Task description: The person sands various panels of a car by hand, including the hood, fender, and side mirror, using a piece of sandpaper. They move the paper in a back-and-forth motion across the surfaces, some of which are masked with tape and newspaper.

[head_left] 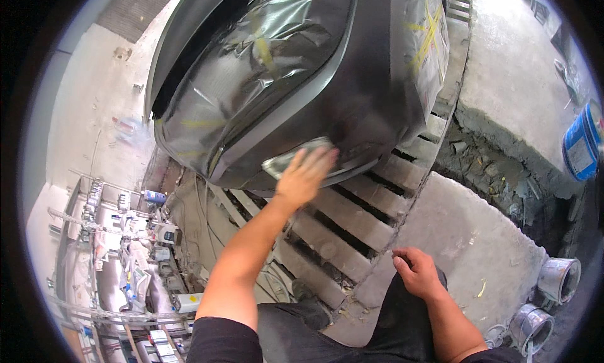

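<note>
My left hand (307, 177) lies over a pale, folded cloth or pad (285, 165) and presses it against the lower corner of a car's dark bumper (358, 105). Its fingers are blurred by motion. Around it, the car's lamp area (251, 61) is masked with shiny film and yellow tape. My right hand (418, 273) rests by my raised right knee (402, 319), its fingers curled in. Nothing shows in it, though the palm side is partly hidden.
Slatted floor grating (333, 234) runs beneath the car, beside a broken concrete trench (497, 174). A blue bucket (582, 143) stands far right, metal cans (559, 280) at lower right. At left is a cluttered trolley (129, 250); cables (204, 218) lie near it.
</note>
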`<move>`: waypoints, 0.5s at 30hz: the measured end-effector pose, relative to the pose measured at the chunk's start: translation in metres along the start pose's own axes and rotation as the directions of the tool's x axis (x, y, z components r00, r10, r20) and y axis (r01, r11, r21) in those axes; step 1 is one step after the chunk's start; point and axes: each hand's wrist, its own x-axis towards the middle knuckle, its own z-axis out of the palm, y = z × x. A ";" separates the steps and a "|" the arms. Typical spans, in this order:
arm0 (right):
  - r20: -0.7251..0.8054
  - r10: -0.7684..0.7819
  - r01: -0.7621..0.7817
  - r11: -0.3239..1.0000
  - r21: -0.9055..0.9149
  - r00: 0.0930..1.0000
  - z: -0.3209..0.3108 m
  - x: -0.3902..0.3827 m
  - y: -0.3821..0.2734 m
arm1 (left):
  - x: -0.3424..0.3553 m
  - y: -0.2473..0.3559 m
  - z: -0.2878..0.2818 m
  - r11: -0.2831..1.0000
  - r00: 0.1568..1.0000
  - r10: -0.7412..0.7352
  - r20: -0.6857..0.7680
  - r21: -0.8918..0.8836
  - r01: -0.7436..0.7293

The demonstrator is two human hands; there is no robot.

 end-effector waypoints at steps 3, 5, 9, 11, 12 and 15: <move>-0.019 0.005 -0.005 1.000 0.016 1.000 0.009 -0.001 -0.003 | 0.058 0.019 -0.024 0.996 0.992 0.015 -0.124 -0.090 -0.027; -0.023 -0.028 0.028 0.999 -0.021 0.999 0.019 -0.002 -0.007 | 0.057 0.008 -0.016 0.994 0.983 0.059 -0.171 -0.081 -0.074; -0.070 0.052 -0.057 0.995 -0.076 0.996 0.026 -0.003 -0.012 | 0.017 -0.023 -0.007 0.965 0.970 0.163 -0.180 -0.173 -0.194; -0.114 0.005 -0.020 0.991 -0.131 0.993 0.032 -0.003 -0.013 | -0.025 -0.053 0.007 0.954 0.954 0.239 -0.183 -0.141 -0.266; -0.131 0.044 -0.059 0.992 -0.115 0.990 0.034 -0.004 -0.014 | -0.043 -0.066 0.018 0.949 0.939 0.281 -0.197 -0.088 -0.303; -0.189 0.137 -0.148 0.988 -0.047 0.972 0.044 -0.004 -0.014 | -0.097 -0.093 0.039 0.955 0.938 0.280 -0.203 -0.044 -0.295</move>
